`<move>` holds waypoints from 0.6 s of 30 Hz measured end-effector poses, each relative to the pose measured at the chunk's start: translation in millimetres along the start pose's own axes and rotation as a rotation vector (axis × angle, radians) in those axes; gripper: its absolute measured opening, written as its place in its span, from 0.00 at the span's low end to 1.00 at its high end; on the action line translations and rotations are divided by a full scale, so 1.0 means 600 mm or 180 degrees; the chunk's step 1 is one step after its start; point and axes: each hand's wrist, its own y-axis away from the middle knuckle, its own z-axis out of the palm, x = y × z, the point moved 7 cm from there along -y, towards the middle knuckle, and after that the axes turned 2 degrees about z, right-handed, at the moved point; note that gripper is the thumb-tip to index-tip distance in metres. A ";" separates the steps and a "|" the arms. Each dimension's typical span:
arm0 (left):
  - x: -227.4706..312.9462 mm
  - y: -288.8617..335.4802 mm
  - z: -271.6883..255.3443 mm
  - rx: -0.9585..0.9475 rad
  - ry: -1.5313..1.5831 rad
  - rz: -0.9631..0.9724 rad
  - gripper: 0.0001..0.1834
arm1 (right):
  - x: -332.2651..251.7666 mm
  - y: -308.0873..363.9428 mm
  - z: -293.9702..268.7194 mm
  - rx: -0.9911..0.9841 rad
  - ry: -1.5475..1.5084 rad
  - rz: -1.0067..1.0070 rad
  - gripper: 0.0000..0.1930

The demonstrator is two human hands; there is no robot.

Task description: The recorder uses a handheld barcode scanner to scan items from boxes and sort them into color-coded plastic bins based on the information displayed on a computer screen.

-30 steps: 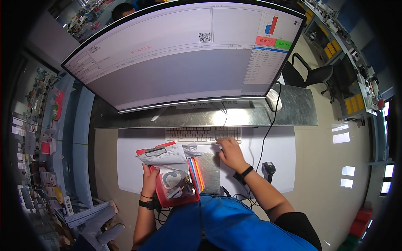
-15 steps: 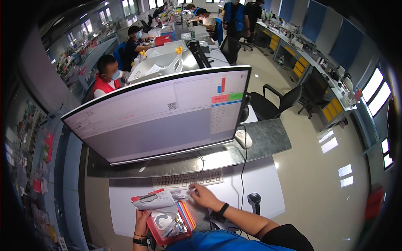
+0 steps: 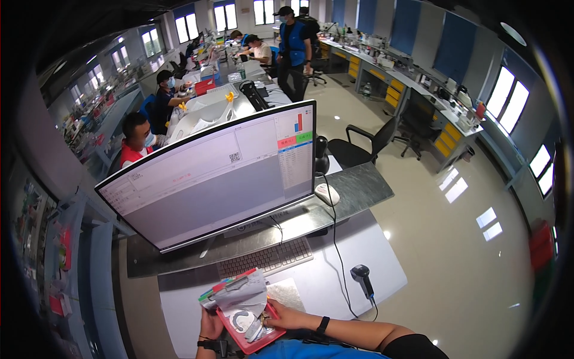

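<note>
In front of my body is a shallow red tray, tilted slightly. My left hand is closed on its left side, near a grey-white paper sheet that covers the tray's far part. Coloured edges of folders or cards show beneath the sheet. Inside the tray lies a white piece with a horseshoe-shaped arch, like a dental cast, beside a small clear bag. My right hand is closed round the tray's right rim, its fingertips reaching inside by the bag.
Beyond the tray are a keyboard, a large monitor on a grey shelf and a white mouse. A black handheld scanner with a cable stands at the right. A pale sheet lies beside the tray. Several people work farther back.
My right hand has come back from near the keyboard to the tray's right side. The coloured edges now show at the tray's far left instead of its right. The view has turned rightward.
</note>
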 end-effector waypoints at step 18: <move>-0.154 -0.035 0.037 -0.0111 -0.1457 -0.0440 0.27 | 0.060 0.020 0.062 0.0000 -0.1791 0.0410 0.48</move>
